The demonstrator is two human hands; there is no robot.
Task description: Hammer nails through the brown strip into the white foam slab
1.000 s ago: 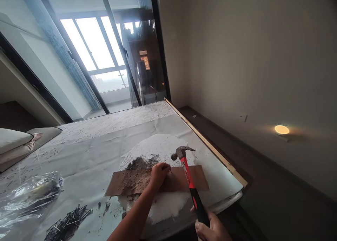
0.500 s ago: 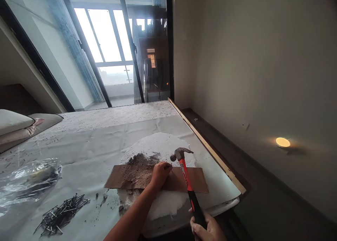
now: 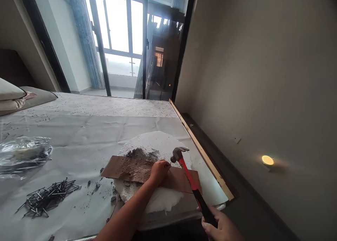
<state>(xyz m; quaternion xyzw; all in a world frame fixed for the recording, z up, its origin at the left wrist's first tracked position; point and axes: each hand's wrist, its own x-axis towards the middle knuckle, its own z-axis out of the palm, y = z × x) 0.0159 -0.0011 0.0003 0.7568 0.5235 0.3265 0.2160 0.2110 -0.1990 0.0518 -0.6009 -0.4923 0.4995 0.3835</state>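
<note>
Perforated brown board [image 3: 123,168] lies flat on a white foam slab [image 3: 158,142], near the right edge of the bed [image 3: 79,128]. The foam gives the board a soft backing that nail points can pass into.

Far left of the board, a clear plastic bag [image 3: 23,153] rests on the protective sheet. A loose pile of dark nails [image 3: 47,198] lies between bag and board, within reach of the left hand. Dark grit [image 3: 137,154] sits on the foam just behind the board.

On the board's middle, the left hand [image 3: 158,171] rests with its fingers pinched together on what looks like a small nail [image 3: 169,162], held upright for striking; the nail is too small to confirm in detail.

Just right of that hand, the claw hammer [image 3: 191,181] points its head down toward the pinch point. The right hand [image 3: 223,228], at the near right of the board, has its fingers clamped on the black grip at the handle's end, which gives the longest swing.

Surface and room: pillows [image 3: 10,93] lie at the bed's far left, and a wooden strip [image 3: 202,153] edges the bed right of the board. Glazed doors [image 3: 118,30] stand behind the board. A plain wall [image 3: 263,76] with a small lit lamp [image 3: 268,160] closes the right.
</note>
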